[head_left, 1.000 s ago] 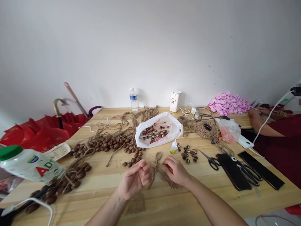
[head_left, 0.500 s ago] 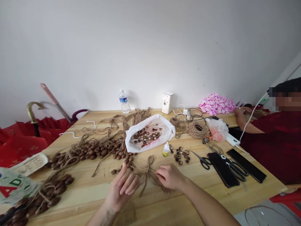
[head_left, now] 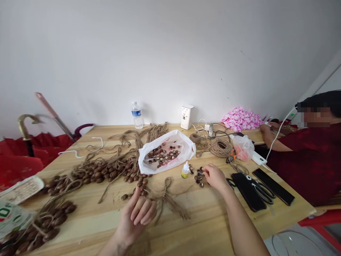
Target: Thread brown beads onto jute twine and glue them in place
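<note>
My left hand hovers over the near middle of the table, fingers curled and thumb up; what they hold, if anything, is hidden. Just right of it lies a twine bundle with a loop at its top and loose strands fanned below. My right hand reaches past the bundle to a small group of half nut shells, its fingertips pinched on one at the group's right edge. A small glue bottle stands left of these shells. Several whole brown nuts sit beyond my left hand.
A white plastic bag of shells lies open mid-table. Nuts tied on twine spread leftward. Scissors and a black phone lie right, twine coils behind. A water bottle stands at the back; a co-worker sits right.
My right hand has left the twine bundle and moved right and away to the half shells. The left hand stays curled in nearly the same place. The view has shifted slightly.
</note>
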Available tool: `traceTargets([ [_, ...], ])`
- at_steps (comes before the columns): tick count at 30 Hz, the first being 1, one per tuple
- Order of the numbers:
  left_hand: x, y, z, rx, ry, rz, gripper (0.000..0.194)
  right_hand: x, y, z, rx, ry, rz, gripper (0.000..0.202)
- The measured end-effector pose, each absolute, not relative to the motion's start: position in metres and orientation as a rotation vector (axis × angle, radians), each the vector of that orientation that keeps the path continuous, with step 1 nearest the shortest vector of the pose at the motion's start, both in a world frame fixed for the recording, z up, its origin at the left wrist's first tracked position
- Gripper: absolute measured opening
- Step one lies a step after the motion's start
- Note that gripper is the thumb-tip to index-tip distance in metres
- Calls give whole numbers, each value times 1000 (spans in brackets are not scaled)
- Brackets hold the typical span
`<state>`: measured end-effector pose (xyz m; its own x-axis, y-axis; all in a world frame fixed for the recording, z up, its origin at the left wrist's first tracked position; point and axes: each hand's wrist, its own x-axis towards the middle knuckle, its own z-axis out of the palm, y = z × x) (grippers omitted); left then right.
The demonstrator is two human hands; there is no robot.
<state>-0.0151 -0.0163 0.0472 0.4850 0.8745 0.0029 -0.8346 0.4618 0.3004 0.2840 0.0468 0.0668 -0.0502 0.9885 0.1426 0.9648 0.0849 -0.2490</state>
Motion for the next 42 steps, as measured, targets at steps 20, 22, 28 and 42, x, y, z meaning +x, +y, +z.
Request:
traceTargets([
  [20, -17, -19, 48, 477, 279, 1056, 26, 288, 58, 42, -1746, -2204, 145, 40],
  [22, -16, -19, 46, 502, 302, 1033, 22, 286, 59, 37, -1734, -2239, 161, 40],
  [28, -14, -22, 45, 522, 393, 988, 18, 290, 62, 34, -1784, -2216, 155, 28],
  [42, -2, -24, 39, 575, 454, 952, 31, 283, 57, 38, -1801, -2240, 221, 26],
])
